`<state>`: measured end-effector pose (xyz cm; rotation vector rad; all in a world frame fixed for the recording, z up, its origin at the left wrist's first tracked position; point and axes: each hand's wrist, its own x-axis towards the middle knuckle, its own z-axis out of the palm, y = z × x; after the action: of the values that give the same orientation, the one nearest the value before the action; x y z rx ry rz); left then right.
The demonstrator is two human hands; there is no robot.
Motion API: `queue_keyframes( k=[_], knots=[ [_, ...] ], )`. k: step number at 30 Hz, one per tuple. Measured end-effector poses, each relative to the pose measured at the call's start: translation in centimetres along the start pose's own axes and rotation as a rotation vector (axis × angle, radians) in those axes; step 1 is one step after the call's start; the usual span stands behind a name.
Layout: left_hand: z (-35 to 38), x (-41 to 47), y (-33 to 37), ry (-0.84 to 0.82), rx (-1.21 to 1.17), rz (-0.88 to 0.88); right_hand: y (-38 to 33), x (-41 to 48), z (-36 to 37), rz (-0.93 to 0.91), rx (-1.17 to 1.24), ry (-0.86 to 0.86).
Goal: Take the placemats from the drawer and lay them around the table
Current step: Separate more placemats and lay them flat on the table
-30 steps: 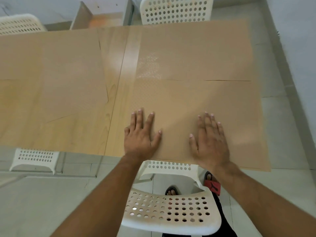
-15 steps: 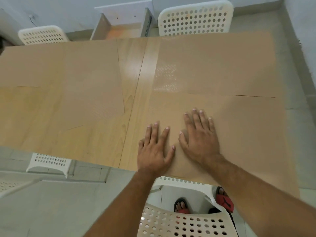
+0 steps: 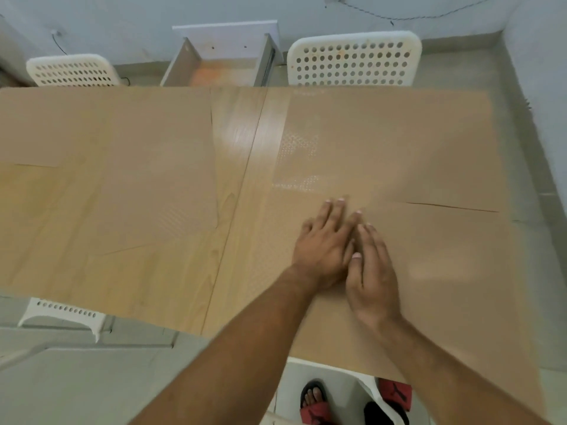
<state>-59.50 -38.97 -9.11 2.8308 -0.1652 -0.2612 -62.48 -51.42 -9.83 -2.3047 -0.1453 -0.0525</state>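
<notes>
far-left chair point(image 3: 73, 70): white, perforated back, beyond the table's far edge at its left end.
near-left chair point(image 3: 61, 311): white, tucked under the table's near edge.
left placemat point(image 3: 153, 179): tan sheet lying flat on the table's left half, its right edge just short of the centre seam; another sheet's edge shows toward the table's left end.
drawer point(image 3: 221, 69): pulled open, just beyond the table's far edge, near the middle.
table point(image 3: 236, 148): pale wood, bare in a strip along the centre seam.
left hand point(image 3: 325, 246): palm down, fingers straight, pressing flat on the near-right placemat; grips nothing.
far-right chair point(image 3: 352, 59): white, perforated, beyond the table's far edge.
right hand point(image 3: 371, 271): flat beside the left hand, thumb touching it, fingers extended on the same mat; holds nothing.
far-right placemat point(image 3: 399, 133): flat on the table's right half, along its far edge.
near-right placemat point(image 3: 454, 271): on the table's right half at the near edge, meeting the far-right placemat.
</notes>
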Motion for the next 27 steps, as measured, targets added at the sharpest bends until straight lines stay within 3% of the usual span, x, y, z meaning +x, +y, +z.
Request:
queue_keyframes(
  k=[2,5,9,11,21,27],
  knots=[
    [0.9,1.3,1.7,-0.013,0.014,0.032,0.3,0.8,-0.8,0.062,0.146,0.116],
    [1.6,2.6,4.4,-0.028,0.059,0.058,1.8,2.8,-2.3,0.084,0.063,0.202],
    [2.3,3.3,5.8,-0.035,0.027,-0.03,4.2,5.0,-4.1,0.072,-0.322,-0.01],
    [2.5,3.1,5.8,-0.023,0.038,-0.044,4.7,5.2,-4.4,0.06,-0.383,-0.094],
    [2.0,2.3,5.3,0.006,0.008,-0.057,4.9,4.7,-4.5,0.045,-0.491,-0.144],
    [-0.3,0.4,-2.0,0.051,0.078,-0.223,4.8,4.8,-4.3,0.049,-0.634,-0.17]
  ],
)
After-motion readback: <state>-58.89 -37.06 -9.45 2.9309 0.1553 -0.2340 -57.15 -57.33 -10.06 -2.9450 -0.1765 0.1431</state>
